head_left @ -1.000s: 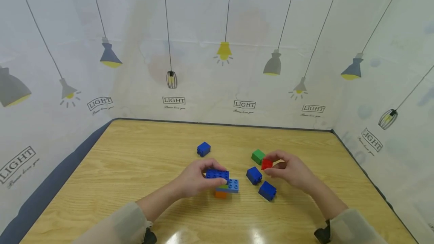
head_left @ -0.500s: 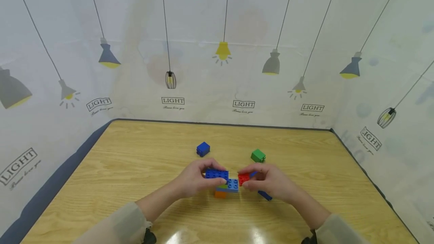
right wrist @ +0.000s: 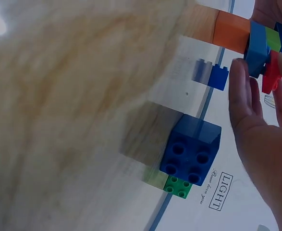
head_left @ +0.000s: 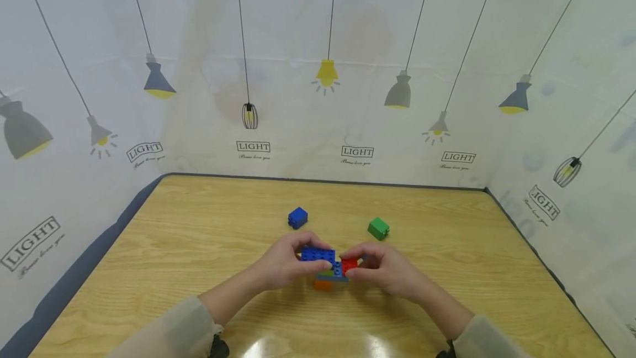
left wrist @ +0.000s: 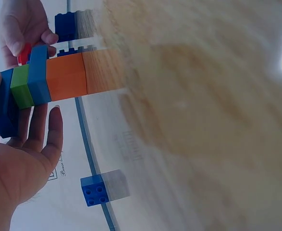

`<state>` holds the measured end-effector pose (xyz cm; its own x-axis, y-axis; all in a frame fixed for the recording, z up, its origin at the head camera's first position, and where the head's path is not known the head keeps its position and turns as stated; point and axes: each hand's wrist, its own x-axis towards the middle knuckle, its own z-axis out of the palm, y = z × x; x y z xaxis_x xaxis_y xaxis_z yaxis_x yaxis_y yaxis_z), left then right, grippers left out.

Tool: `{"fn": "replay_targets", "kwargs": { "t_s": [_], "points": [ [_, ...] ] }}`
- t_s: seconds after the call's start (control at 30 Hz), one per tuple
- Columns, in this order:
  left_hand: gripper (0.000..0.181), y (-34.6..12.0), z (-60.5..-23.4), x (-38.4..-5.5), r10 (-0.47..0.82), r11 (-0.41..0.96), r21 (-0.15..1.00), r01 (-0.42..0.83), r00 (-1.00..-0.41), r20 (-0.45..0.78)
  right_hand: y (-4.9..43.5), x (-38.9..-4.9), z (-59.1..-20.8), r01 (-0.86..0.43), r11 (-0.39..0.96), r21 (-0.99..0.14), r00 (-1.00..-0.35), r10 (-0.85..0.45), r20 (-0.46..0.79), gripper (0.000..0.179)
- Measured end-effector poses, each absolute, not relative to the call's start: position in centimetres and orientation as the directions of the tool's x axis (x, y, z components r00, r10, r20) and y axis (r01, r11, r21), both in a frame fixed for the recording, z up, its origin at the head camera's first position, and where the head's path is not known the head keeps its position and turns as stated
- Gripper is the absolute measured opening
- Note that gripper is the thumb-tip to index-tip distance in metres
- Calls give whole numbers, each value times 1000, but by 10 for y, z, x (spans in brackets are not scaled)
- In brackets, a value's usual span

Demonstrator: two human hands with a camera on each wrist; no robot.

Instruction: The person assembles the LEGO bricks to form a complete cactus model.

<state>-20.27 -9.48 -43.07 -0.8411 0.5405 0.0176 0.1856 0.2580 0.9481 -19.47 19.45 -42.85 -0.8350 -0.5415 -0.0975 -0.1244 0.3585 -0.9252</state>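
My left hand (head_left: 285, 263) grips the dark blue brick (head_left: 317, 254) on top of a small stack. Under that brick come a lime green brick (left wrist: 21, 85), a lighter blue brick (left wrist: 39, 77) and an orange brick (left wrist: 66, 74), which stands on the table. Thumb and fingers of my right hand (head_left: 390, 269) pinch a red brick (head_left: 349, 265) over the right end of the lighter blue one. In the right wrist view the red brick (right wrist: 271, 72) looks slightly tilted against it; whether its studs are engaged I cannot tell.
A loose blue brick (head_left: 298, 218) lies behind the stack, and a green brick (head_left: 379, 228) lies at the back right. Another blue brick (right wrist: 191, 149) sits close to my right hand, which mostly hides the loose blue bricks there in the head view. Printed cloth walls (head_left: 298, 15) surround the table.
My right hand has carried the red brick leftward, from beside the green brick to the right end of the lighter blue brick. The left hand has stayed on the stack.
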Motion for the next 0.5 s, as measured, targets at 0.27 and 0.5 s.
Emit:
{"fn": "replay_targets", "kwargs": {
  "t_s": [0.27, 0.5],
  "points": [
    [24, -95, -430, -203, 542, 250, 950, 187, -840, 23, 192, -191, -430, -20, 309, -951, -845, -514, -149, 39],
    [24, -95, -431, -202, 543, 243, 951, 193, -839, 32, 192, -193, -432, 21, 282, -959, -840, -516, -170, 37]
  ]
}}
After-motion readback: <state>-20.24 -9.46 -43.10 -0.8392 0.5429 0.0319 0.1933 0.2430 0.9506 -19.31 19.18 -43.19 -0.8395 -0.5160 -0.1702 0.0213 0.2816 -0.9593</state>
